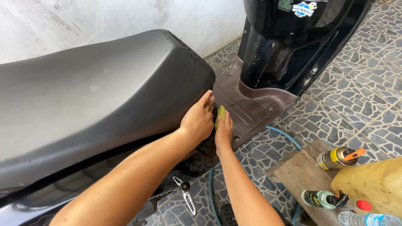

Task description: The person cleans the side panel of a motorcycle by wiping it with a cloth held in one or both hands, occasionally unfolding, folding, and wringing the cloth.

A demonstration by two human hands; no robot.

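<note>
Head view is showing us our two forearms reaching forward from the bottom edge, above a metal footpeg (187, 196) and a blue hose (279, 133) that is lying on the mosaic-tiled floor (360, 96). At the near right, a low wooden board (301, 171) is carrying a dark spray bottle (322, 199), a yellow-labelled spray can (337, 157) with an orange nozzle, and part of a large yellowish jug (372, 184). Farther in, our left hand (198, 120) is resting flat against the front edge of the scooter's grey seat (96, 96), fingers extended, its grip closing on nothing. Just beside it, our right hand (223, 129) is gripping a green sponge (220, 115), pressing it against the scooter body right below the seat's front. Beyond both hands, the brown footboard (247, 106) is lying, and the glossy black front panel (284, 46) is rising behind it, near a white wall (104, 19).
</note>
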